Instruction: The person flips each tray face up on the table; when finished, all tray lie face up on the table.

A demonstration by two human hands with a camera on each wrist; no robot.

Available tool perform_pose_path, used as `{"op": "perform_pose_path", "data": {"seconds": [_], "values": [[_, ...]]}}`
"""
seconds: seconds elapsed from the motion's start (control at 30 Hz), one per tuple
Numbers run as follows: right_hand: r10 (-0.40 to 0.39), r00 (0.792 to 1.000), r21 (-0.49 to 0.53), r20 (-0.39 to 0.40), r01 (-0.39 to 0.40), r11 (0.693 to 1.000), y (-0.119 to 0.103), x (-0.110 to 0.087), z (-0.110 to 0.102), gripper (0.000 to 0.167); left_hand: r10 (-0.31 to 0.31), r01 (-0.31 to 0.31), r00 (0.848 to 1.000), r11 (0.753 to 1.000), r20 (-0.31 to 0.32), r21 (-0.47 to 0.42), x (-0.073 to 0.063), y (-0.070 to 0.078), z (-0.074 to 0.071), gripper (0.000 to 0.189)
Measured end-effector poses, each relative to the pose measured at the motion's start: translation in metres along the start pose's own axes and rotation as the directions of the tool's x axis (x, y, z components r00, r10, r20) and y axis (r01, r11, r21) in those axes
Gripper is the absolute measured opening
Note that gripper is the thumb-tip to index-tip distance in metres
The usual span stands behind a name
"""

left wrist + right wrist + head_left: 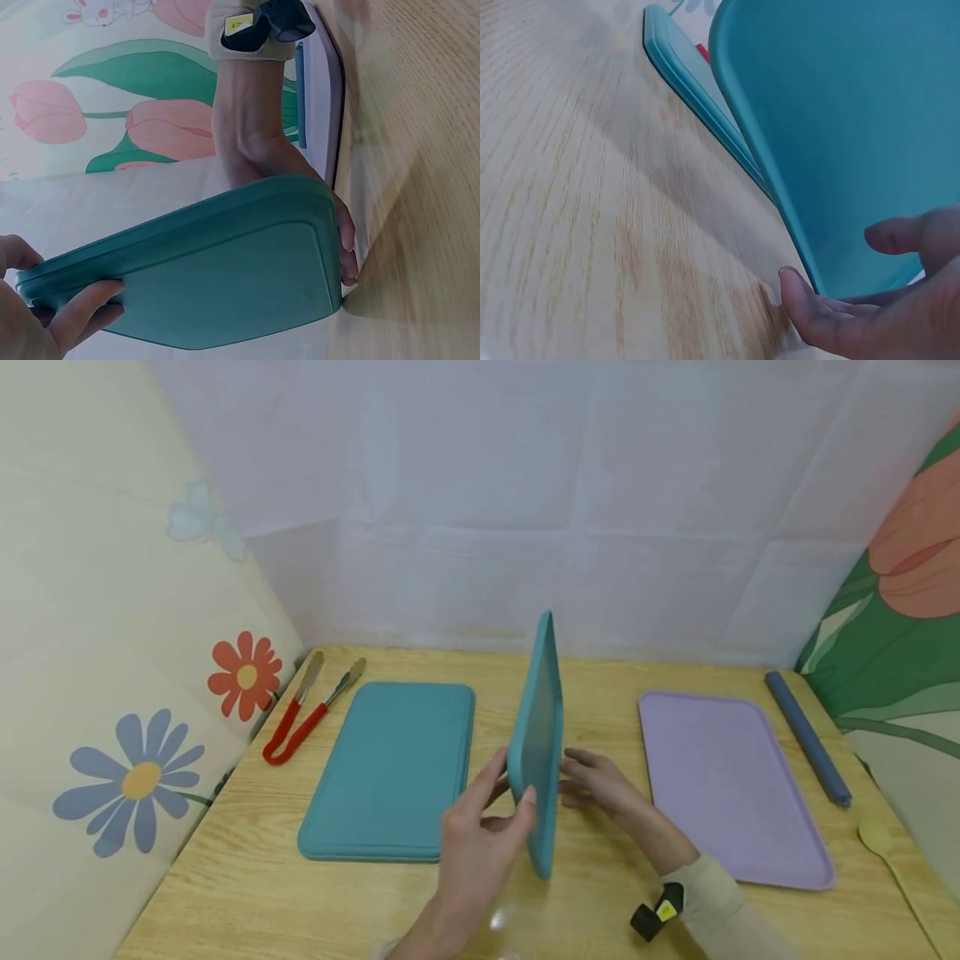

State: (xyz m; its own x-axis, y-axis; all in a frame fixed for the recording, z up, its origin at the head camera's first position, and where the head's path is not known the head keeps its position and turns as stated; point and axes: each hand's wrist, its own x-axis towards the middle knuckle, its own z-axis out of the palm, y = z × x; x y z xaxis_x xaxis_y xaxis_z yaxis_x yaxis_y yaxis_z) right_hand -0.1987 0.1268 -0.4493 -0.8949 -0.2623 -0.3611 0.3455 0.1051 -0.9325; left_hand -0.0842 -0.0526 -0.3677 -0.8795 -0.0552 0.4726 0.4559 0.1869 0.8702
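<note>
A teal rectangular tray (543,718) stands on edge, nearly upright, over the middle of the wooden table. My left hand (480,843) grips its near side, thumb on one face and fingers on the other. In the left wrist view the stepped underside of the tray (225,277) shows. My right hand (607,789) is at the tray's right side, low by the table. The right wrist view has its fingers (802,300) extended along the lower edge, with the thumb apart in front of the hollow face. Left of these lies another teal tray (393,768), flat.
Red-handled tongs (303,714) lie at the far left. Right of the hands is a lilac tray (735,785), with a dark blue roll (808,739) beyond it. A yellow spoon (892,860) lies at the right edge. Printed cloth walls (465,527) close in the table's back and sides.
</note>
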Motion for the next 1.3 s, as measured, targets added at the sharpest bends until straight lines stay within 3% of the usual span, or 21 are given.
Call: {"op": "perform_pose_path", "data": {"seconds": [0.13,0.33,0.53,0.63,0.83,1.03,1.1,1.3], "values": [[-0.020,1.000,0.007,-0.016,0.020,1.000,0.001,-0.001,-0.002,0.057,-0.078,0.077,0.997,0.997,-0.012,-0.024,0.001,0.001,-0.003,0.053],[0.010,1.000,-0.016,-0.029,-0.011,1.000,0.002,-0.002,-0.004,0.057,-0.175,0.175,0.984,0.983,0.000,-0.045,0.001,0.003,-0.007,0.055],[0.019,0.999,-0.010,-0.040,-0.020,1.000,0.003,-0.004,-0.007,0.064,-0.217,0.218,0.976,0.975,0.023,-0.045,0.000,0.006,-0.010,0.057],[0.021,0.999,-0.028,-0.042,-0.022,0.999,0.005,-0.004,-0.010,0.065,-0.239,0.241,0.969,0.970,0.065,-0.025,0.001,0.008,-0.012,0.059],[0.030,0.999,-0.046,-0.022,-0.031,0.998,0.007,-0.006,-0.016,0.065,-0.322,0.331,0.929,0.943,0.181,-0.023,0.003,0.012,-0.020,0.059],[0.058,0.997,-0.066,-0.043,-0.061,0.996,0.010,-0.010,-0.020,0.062,-0.353,0.415,0.890,0.889,0.288,-0.193,0.012,0.013,-0.027,0.050],[0.061,0.997,-0.064,-0.051,-0.064,0.996,0.011,-0.011,-0.021,0.061,-0.379,0.455,0.875,0.857,0.301,-0.241,0.015,0.011,-0.029,0.048],[0.043,0.999,-0.066,-0.028,-0.044,0.997,0.013,-0.014,-0.026,0.058,-0.438,0.512,0.849,0.822,0.297,-0.251,0.022,0.003,-0.034,0.050]]}}
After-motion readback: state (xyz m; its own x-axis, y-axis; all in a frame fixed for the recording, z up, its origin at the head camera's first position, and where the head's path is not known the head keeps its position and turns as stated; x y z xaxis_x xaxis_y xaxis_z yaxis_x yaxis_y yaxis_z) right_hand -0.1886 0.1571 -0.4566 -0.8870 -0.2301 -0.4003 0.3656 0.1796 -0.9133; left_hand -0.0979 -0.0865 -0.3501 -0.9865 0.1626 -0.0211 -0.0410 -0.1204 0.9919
